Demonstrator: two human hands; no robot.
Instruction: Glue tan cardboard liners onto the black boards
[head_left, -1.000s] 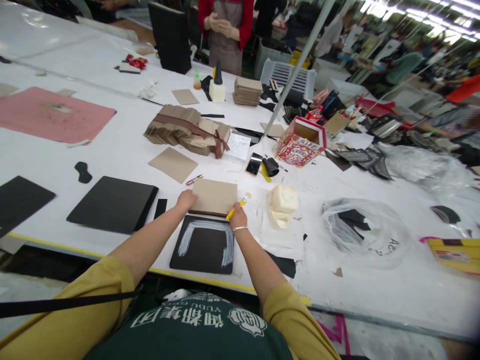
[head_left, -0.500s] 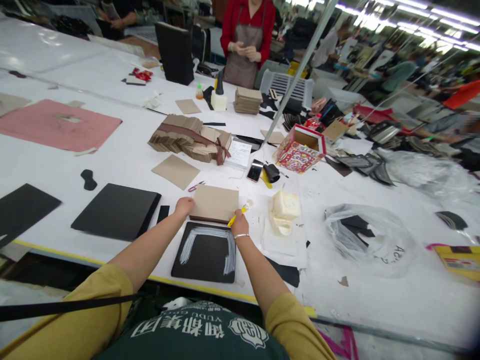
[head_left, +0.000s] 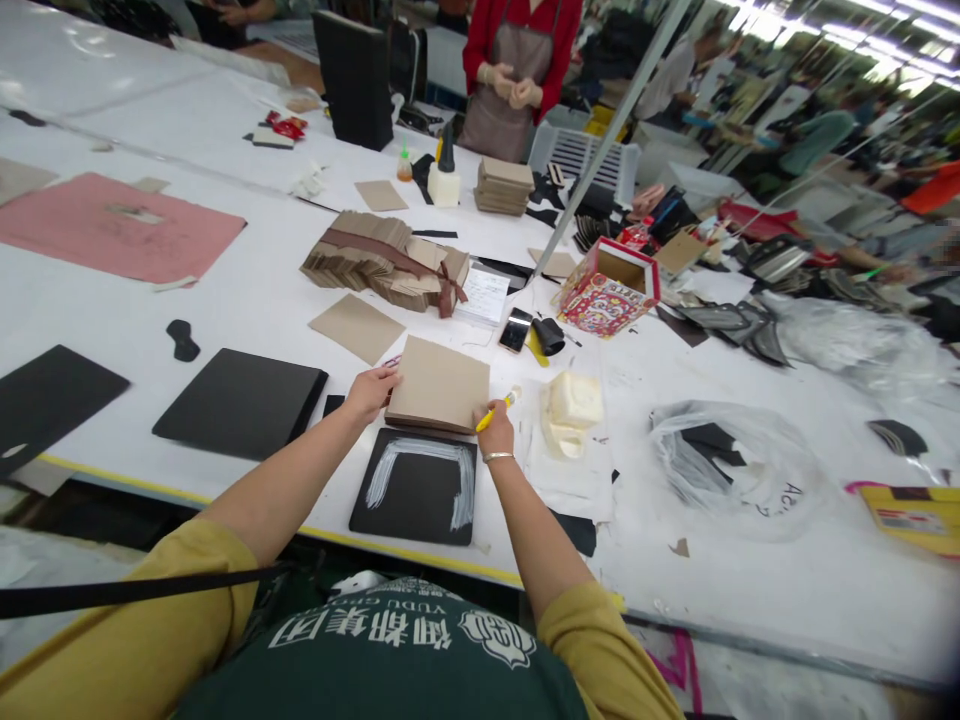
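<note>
My left hand [head_left: 372, 391] grips the left edge of a tan cardboard sheet [head_left: 442, 385] at the top of a small stack. In my right hand [head_left: 495, 430] is a small brush [head_left: 498, 408] with a yellow handle, its bristles pointing up and away; that hand also touches the sheet's right corner. Just below the stack, nearer to me, lies a black panel [head_left: 414, 490] with white, glue-like strokes along its far, left and right sides. A cream plastic container [head_left: 574, 400] stands right of my right hand. Snips with a pink handle [head_left: 392, 362] are partly hidden behind my left fingers.
Stacked black panels [head_left: 240, 400] lie to the left. Beyond the cardboard are a tied bundle of card pieces [head_left: 382, 262], a phone [head_left: 516, 329] and a red patterned box [head_left: 611, 290]. A metal pole [head_left: 611, 140] rises from the table. Across it stands a person in a red top [head_left: 517, 80].
The top cardboard sheet appears raised and tilted, its far edge higher, with both hands at its sides. The view has shifted slightly. The brush stays in my right hand.
</note>
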